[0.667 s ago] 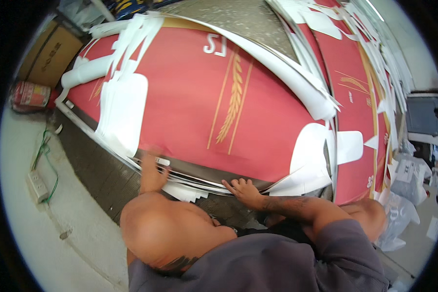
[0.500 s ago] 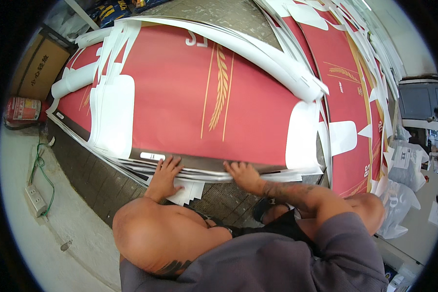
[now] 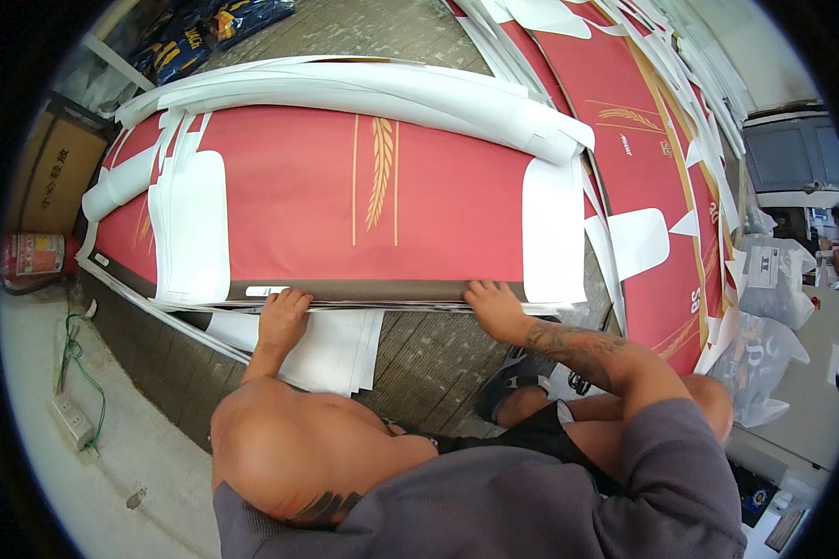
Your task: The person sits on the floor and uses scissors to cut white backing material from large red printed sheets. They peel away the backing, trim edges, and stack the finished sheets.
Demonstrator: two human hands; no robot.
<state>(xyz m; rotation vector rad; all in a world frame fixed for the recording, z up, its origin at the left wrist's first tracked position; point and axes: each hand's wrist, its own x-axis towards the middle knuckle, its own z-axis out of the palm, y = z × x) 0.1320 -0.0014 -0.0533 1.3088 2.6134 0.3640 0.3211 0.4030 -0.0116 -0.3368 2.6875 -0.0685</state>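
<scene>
A large stack of red printed sheets (image 3: pixel 447 196) with gold wheat designs, white cut-out areas and a dark strip along the near edge lies in front of me. My left hand (image 3: pixel 287 312) grips the near edge beside a small white label, fingers curled onto it. My right hand (image 3: pixel 490 303) holds the same edge farther right, near the right white area, fingers bent over it. Loose white sheets (image 3: pixel 345 349) stick out beneath the stack on the left. A long curled white sheet (image 3: pixel 438 98) runs along the far edge.
A second red stack (image 3: pixel 625 140) lies to the right, beside clear plastic bags (image 3: pixel 764 363). On the left are a cardboard box (image 3: pixel 56 177), a red extinguisher (image 3: pixel 33 256) and a power strip (image 3: pixel 73 419). Navy packages (image 3: pixel 186 47) lie behind. My bent knees are below.
The stack's near edge now looks straighter and more level, with its layers closer together. My right hand has moved up and right along the edge; my left hand has shifted slightly left.
</scene>
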